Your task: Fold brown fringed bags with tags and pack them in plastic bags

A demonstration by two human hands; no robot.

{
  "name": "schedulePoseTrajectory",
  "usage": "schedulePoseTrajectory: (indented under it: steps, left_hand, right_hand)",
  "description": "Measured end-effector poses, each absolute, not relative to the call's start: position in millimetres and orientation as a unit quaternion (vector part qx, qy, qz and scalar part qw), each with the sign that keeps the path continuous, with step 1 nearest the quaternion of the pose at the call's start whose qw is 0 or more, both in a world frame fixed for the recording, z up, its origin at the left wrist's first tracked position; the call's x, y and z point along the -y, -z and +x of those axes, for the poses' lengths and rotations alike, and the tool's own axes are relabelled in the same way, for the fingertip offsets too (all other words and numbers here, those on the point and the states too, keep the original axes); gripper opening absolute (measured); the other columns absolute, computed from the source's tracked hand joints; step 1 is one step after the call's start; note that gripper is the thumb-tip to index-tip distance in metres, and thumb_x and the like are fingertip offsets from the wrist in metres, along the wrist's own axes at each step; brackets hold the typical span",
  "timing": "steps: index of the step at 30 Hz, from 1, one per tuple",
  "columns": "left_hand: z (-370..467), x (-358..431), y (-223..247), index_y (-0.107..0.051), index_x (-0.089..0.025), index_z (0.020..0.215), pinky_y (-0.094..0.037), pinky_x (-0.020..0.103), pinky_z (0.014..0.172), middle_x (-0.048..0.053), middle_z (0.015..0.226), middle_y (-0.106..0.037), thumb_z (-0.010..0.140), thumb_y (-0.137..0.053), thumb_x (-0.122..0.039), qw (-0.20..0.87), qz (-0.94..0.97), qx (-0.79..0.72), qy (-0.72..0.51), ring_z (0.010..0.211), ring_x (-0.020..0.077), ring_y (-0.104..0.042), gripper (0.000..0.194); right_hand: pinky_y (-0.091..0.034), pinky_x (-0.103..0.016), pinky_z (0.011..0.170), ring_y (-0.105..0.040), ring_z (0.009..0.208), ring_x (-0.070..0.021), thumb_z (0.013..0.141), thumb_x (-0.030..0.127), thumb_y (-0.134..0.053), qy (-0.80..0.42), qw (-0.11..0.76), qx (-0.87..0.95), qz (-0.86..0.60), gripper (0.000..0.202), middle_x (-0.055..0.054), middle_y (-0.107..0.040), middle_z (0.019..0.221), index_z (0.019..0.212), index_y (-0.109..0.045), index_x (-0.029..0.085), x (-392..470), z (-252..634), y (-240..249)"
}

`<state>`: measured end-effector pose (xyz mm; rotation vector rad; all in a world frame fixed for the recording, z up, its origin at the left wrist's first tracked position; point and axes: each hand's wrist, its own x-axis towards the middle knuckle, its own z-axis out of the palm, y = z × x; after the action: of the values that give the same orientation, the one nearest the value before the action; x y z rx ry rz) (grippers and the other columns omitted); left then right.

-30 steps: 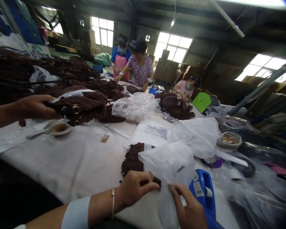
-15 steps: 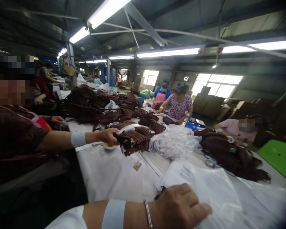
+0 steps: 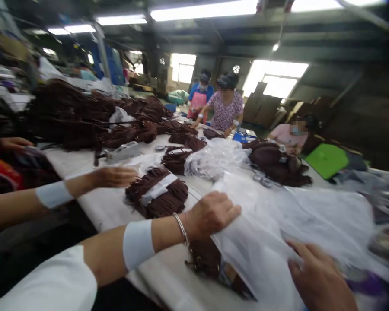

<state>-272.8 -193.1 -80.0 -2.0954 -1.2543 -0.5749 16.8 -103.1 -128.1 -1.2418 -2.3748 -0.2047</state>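
My left hand [image 3: 212, 214], with a bracelet at the wrist, is closed on the edge of a white translucent plastic bag [image 3: 256, 242]. My right hand [image 3: 320, 276] pinches the same bag farther right, between thumb and fingers. Below my left hand lies a brown bag [image 3: 205, 257] with small metal eyelets, partly covered by the plastic. Just beyond my left wrist rests a brown fringed bundle [image 3: 171, 201] with a white band around it. A co-worker's hand [image 3: 115, 176] is beside that bundle, apart from my own hands.
A large heap of brown bags [image 3: 68, 112] covers the far left of the table [image 3: 100, 203]. Crumpled clear plastic [image 3: 214, 157] and more brown bags [image 3: 272, 164] lie ahead. Several people stand around. A green panel [image 3: 327, 160] is at the right.
The view has tilted down. My right hand has come into view on the plastic bag, uncovering the brown bag below. The co-worker's hand has let go of the fringed bundle.
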Motion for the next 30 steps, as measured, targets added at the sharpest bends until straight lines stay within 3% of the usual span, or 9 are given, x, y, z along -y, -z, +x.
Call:
schedulePoseTrajectory:
  steps: [3, 5, 8, 12, 15, 18, 22, 26, 30]
  left_hand:
    - [-288, 160, 62, -0.061, -0.014, 0.09, -0.038, 0.029, 0.064, 0.004, 0.068, -0.057, 0.097, -0.039, -0.037, 0.331, -0.792, 0.476, 0.193, 0.069, 0.0177, -0.051, 0.033]
    - [-299, 148, 51, -0.062, -0.014, 0.093, -0.04, 0.031, 0.067, 0.006, 0.072, -0.059, 0.095, -0.04, -0.042, 0.331, -0.793, 0.483, 0.165, 0.074, 0.0197, -0.052, 0.036]
    - [-313, 154, 54, -0.062, -0.014, 0.103, -0.042, 0.034, 0.075, 0.008, 0.081, -0.06, 0.096, -0.038, -0.032, 0.313, -0.767, 0.534, 0.169, 0.083, 0.0226, -0.053, 0.03]
    - [-316, 166, 118, -0.063, -0.014, 0.097, -0.043, 0.034, 0.076, 0.01, 0.083, -0.062, 0.092, -0.043, -0.031, 0.19, -0.621, 0.695, 0.307, 0.084, 0.024, -0.056, 0.027]
    - [-308, 148, 180, -0.064, -0.015, 0.081, -0.043, 0.025, 0.056, 0.004, 0.064, -0.061, 0.088, -0.049, -0.041, -0.164, -0.47, 0.737, 0.456, 0.06, 0.017, -0.055, 0.03]
    - [-300, 111, 218, -0.063, -0.013, 0.091, -0.042, 0.02, 0.048, 0.005, 0.068, -0.065, 0.084, -0.053, -0.036, -0.432, -0.308, 0.616, 0.582, 0.053, 0.0128, -0.057, 0.026]
    - [-296, 67, 240, -0.059, -0.015, 0.102, -0.053, 0.025, 0.072, 0.009, 0.098, -0.069, 0.083, -0.053, -0.026, -0.463, -0.29, 0.567, 0.617, 0.08, 0.0144, -0.066, 0.023]
    - [-296, 59, 262, -0.064, -0.011, 0.085, -0.051, 0.031, 0.078, 0.009, 0.085, -0.07, 0.073, -0.067, -0.031, -0.483, -0.319, 0.573, 0.58, 0.08, 0.0198, -0.065, 0.024]
    - [-299, 66, 272, -0.068, -0.014, 0.074, -0.046, 0.026, 0.075, 0.003, 0.076, -0.07, 0.058, -0.079, -0.033, -0.492, -0.382, 0.599, 0.503, 0.08, 0.0215, -0.06, 0.027]
  right_hand:
    - [-0.048, -0.04, 0.079, -0.06, 0.088, -0.027, 0.073, 0.021, -0.048, 0.103, 0.175, 0.84, -0.504, 0.034, -0.009, -0.063, 0.099, 0.102, -0.066, 0.019, 78, 29, 102]
    - [-0.046, -0.039, 0.087, -0.058, 0.097, -0.0249, 0.078, 0.019, -0.046, 0.103, 0.281, 0.806, -0.51, 0.04, -0.01, -0.062, 0.108, 0.115, -0.061, 0.019, 74, 31, 80]
    - [-0.038, -0.041, 0.099, -0.051, 0.114, -0.0228, 0.088, 0.023, -0.043, 0.086, 0.487, 0.717, -0.491, 0.043, -0.009, -0.056, 0.123, 0.131, -0.048, 0.021, 89, 27, 75]
    - [-0.051, -0.026, 0.072, -0.059, 0.081, -0.0127, 0.078, 0.034, -0.064, -0.207, 0.622, 0.528, -0.54, 0.056, -0.006, -0.057, 0.116, 0.131, -0.047, 0.024, 101, 13, 151]
    - [-0.046, -0.017, 0.05, -0.053, 0.054, -0.0057, 0.076, 0.037, -0.065, -0.53, 0.603, 0.361, -0.473, 0.044, 0.002, -0.063, 0.085, 0.117, -0.055, 0.023, 77, -5, 212]
    - [-0.054, -0.025, 0.064, -0.062, 0.068, -0.0104, 0.08, 0.041, -0.058, -0.599, 0.588, 0.339, -0.424, 0.037, 0.001, -0.067, 0.089, 0.114, -0.056, 0.026, 34, -24, 235]
    - [-0.05, -0.043, 0.091, -0.063, 0.099, -0.0182, 0.081, 0.053, -0.05, -0.65, 0.521, 0.407, -0.373, 0.041, -0.001, -0.068, 0.107, 0.113, -0.058, 0.028, -12, -40, 242]
    - [-0.036, -0.052, 0.104, -0.057, 0.113, -0.0256, 0.069, 0.051, -0.065, -0.626, 0.428, 0.493, -0.427, 0.045, -0.005, -0.071, 0.104, 0.102, -0.067, 0.021, -12, -36, 273]
    - [-0.016, -0.045, 0.115, -0.044, 0.127, -0.0256, 0.066, 0.048, -0.072, -0.586, 0.39, 0.53, -0.472, 0.046, -0.007, -0.067, 0.115, 0.102, -0.069, 0.018, 13, -25, 290]
